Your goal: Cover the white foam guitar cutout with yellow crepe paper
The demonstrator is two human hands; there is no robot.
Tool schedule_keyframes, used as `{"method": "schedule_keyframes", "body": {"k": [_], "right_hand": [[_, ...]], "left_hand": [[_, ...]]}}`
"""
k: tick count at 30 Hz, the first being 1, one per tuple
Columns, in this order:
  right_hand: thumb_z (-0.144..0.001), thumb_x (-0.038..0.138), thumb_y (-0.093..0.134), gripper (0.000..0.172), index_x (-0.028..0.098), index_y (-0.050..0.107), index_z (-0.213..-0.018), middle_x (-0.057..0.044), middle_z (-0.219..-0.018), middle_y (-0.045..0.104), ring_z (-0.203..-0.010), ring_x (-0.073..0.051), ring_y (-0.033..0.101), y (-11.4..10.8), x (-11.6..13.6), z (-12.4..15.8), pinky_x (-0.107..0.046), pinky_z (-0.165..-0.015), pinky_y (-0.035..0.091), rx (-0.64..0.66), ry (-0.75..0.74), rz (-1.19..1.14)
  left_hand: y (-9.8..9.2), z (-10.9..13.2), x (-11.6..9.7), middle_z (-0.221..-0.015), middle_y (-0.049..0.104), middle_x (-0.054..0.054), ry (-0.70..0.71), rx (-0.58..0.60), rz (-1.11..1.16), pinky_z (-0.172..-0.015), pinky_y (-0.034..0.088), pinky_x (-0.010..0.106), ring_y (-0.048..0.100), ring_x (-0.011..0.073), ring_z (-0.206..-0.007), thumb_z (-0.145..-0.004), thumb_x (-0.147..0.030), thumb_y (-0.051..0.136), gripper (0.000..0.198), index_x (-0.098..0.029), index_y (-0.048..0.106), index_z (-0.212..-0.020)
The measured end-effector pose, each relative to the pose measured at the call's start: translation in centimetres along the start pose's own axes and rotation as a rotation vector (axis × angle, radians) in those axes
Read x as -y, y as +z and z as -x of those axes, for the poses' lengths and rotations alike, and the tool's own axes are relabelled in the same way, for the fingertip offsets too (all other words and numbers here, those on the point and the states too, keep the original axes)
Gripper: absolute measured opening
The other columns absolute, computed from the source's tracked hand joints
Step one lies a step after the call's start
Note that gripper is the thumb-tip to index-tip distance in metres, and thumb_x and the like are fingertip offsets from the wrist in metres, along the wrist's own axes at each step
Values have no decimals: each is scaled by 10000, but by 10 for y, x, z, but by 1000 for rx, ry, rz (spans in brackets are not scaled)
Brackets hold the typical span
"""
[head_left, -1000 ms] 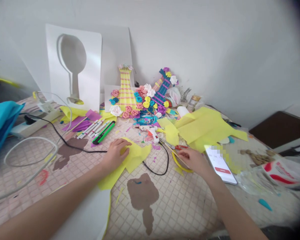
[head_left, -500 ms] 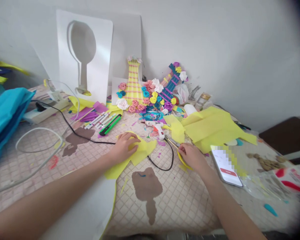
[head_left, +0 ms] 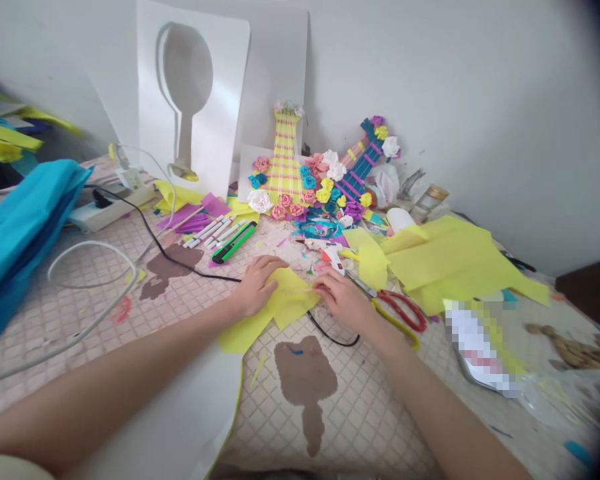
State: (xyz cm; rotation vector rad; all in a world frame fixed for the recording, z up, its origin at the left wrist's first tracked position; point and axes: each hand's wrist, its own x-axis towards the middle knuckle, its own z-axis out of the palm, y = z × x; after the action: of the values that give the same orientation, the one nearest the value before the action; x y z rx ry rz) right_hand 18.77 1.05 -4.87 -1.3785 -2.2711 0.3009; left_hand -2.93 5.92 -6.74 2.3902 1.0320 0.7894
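Observation:
A small piece of yellow paper [head_left: 286,308] lies on the tiled tabletop [head_left: 370,407] in front of me. My left hand [head_left: 257,285] rests on its left part with fingers curled down, holding it. At the paper's right edge, my right hand [head_left: 341,299] pinches it with the fingertips. Scissors with red and yellow handles [head_left: 401,311] lie just right of my right hand, not held. A white glue gun [head_left: 330,253] lies just beyond the paper, and its black cable [head_left: 180,257] runs under my hands.
Paper guitars with paper roses [head_left: 300,180] lean on the wall behind. Markers and a green cutter [head_left: 233,241] lie at the left, large yellow sheets [head_left: 450,263] and a phone [head_left: 473,343] at the right. A blue sheet [head_left: 20,227] and a power strip [head_left: 113,207] are far left.
My right hand has left the scissors and moved left to the yellow paper's edge. The left hand has stayed on the paper. The view has swung to the left.

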Motion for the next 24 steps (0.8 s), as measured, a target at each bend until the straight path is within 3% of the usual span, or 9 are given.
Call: {"method": "schedule_keyframes", "body": {"k": [8, 16, 22, 24], "right_hand": [[-812, 85, 498, 158, 187, 619, -819, -40, -834, 616, -790, -160, 565, 9, -14, 4, -302, -742, 454, 11, -11, -81], [-828, 80, 441, 209, 195, 616, -819, -49, -825, 604, -802, -175, 548, 6, -25, 11, -322, -738, 452, -26, -198, -26], [-836, 117, 458, 157, 199, 591, -820, -51, -842, 604, -815, -176, 568, 8, -28, 14, -324, -751, 458, -107, -41, -73], [-824, 99, 463, 160, 196, 590, -805, -48, -836, 606, -795, -172, 572, 7, -29, 13, -315, -732, 459, -80, -4, -72]], "left_hand": [[0, -2, -9, -1182, 493, 80, -46, 78, -38, -976, 278, 460, 374, 249, -1139, -785, -191, 378, 354, -194, 561, -1088], [3, -1, -7, -1161, 500, 66, -35, 89, -71, -987, 260, 450, 373, 240, -1142, -808, -193, 411, 290, -229, 629, -995], [2, -1, -8, -1180, 486, 51, -5, 109, -88, -987, 251, 464, 352, 246, -1154, -812, -224, 419, 299, -255, 630, -1021], [2, -1, -8, -1184, 480, 49, 4, 113, -99, -988, 246, 467, 343, 248, -1160, -810, -221, 424, 299, -264, 637, -1016]]}}
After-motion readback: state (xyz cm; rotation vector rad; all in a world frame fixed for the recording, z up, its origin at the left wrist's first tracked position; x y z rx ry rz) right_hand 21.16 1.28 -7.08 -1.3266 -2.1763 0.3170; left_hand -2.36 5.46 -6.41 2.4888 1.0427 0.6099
